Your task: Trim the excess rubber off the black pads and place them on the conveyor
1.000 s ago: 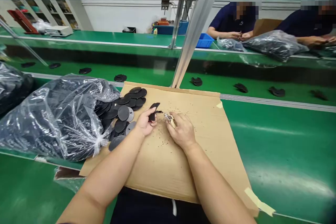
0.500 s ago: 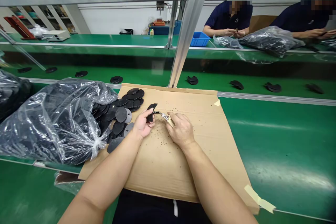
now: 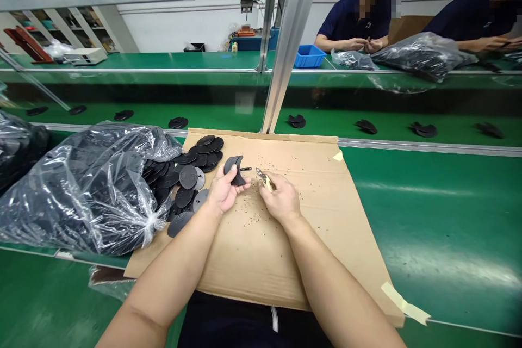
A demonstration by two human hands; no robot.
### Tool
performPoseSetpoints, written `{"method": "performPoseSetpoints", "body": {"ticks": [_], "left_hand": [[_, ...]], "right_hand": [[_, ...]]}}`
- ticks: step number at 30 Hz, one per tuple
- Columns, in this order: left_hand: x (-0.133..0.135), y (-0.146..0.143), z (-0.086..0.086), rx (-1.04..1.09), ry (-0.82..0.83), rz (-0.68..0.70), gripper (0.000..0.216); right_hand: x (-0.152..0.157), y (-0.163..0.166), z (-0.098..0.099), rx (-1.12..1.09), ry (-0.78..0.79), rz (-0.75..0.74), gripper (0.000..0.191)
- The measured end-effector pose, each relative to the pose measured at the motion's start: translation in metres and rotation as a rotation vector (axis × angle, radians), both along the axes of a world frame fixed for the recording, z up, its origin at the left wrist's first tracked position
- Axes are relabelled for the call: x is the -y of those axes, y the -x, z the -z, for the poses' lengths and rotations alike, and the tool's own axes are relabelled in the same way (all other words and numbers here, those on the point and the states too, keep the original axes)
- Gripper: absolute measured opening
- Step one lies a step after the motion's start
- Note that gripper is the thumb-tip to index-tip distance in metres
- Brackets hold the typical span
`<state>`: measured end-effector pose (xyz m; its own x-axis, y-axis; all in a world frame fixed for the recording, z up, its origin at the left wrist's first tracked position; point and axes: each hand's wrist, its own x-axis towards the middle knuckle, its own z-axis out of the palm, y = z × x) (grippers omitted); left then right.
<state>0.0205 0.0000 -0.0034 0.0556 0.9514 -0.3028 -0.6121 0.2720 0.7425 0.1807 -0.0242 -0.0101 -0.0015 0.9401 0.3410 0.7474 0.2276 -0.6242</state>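
My left hand (image 3: 225,191) grips a black curved plastic part (image 3: 234,169), with a thin dark stem pointing right from it. In my right hand (image 3: 281,198) are small cutting pliers (image 3: 266,179) with pale yellow handles, my fingers wrapped round them. The pliers' metal tip lies just right of the stem, with a small gap between. Below both hands is a cardboard sheet (image 3: 244,261) strewn with tiny dark scraps. Beside my left hand is a loose pile of black oval discs (image 3: 188,177), some showing a grey face.
A clear plastic bag (image 3: 93,190) full of black parts lies left of the cardboard. Beyond a metal post (image 3: 281,65), more black parts (image 3: 296,120) lie in a row on a green belt. Two people (image 3: 356,22) work across the line near a blue bin (image 3: 309,56).
The black part has turned in my left hand, now showing its broad curved face. The pliers have drawn slightly away from the stem. My view has shifted a little.
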Motion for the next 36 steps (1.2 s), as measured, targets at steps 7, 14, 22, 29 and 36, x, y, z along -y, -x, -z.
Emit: {"method": "performPoseSetpoints", "body": {"ticks": [7, 14, 22, 29, 36], "left_hand": [[-0.007, 0.013, 0.003, 0.027, -0.049, -0.027, 0.046], [-0.006, 0.013, -0.002, 0.137, 0.065, 0.105, 0.016], [-0.004, 0.015, -0.006, 0.181, 0.049, 0.270, 0.011], [-0.002, 0.015, -0.005, 0.132, 0.027, 0.338, 0.011], [-0.001, 0.015, -0.004, 0.113, 0.020, 0.349, 0.011]], "right_hand": [[0.000, -0.001, -0.001, -0.145, 0.067, -0.018, 0.026], [0.005, 0.003, -0.005, -0.036, 0.106, -0.157, 0.027], [0.010, 0.003, -0.011, 0.096, 0.203, -0.278, 0.036], [0.013, 0.003, -0.013, 0.088, 0.212, -0.324, 0.037], [0.013, 0.002, -0.017, 0.101, 0.233, -0.368, 0.033]]}}
